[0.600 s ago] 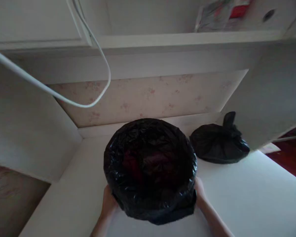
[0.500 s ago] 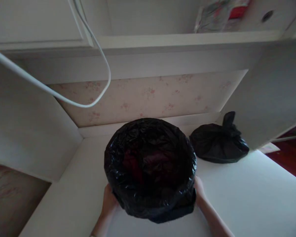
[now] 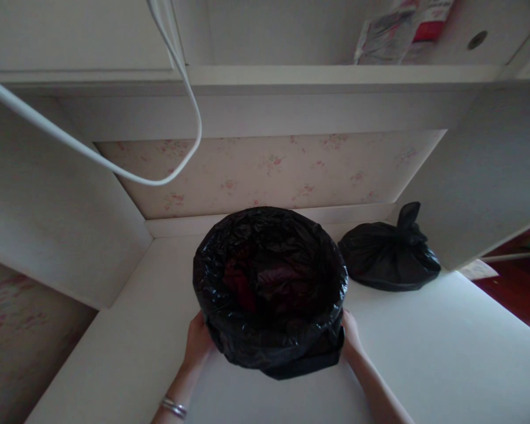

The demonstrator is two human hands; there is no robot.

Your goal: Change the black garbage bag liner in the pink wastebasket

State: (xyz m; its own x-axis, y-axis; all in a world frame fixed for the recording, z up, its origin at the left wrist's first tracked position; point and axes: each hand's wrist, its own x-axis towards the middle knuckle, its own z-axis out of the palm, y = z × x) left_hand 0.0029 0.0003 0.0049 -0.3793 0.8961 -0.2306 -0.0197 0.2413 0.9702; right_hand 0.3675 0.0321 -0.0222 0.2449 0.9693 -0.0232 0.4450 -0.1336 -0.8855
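A round bin lined with a black plastic bag (image 3: 270, 338) stands on a white floor (image 3: 446, 353) under a desk. Dark red stuff lies inside it. My left hand (image 3: 197, 341) grips the bin's left side and my right hand (image 3: 350, 338) grips its right side. A silver bracelet (image 3: 174, 407) circles my left wrist. A tied black bag (image 3: 391, 253) rests on the floor just right of the bin.
A white cable (image 3: 176, 70) loops down from the upper left. Flowered wallpaper (image 3: 269, 171) backs the recess, with white panels on either side. A shelf above holds a red and white packet (image 3: 406, 26). Dark red flooring (image 3: 521, 288) shows at the right.
The bin has moved slightly away from me and both hands went with it. The view has tipped down a little, so the bracelet now shows.
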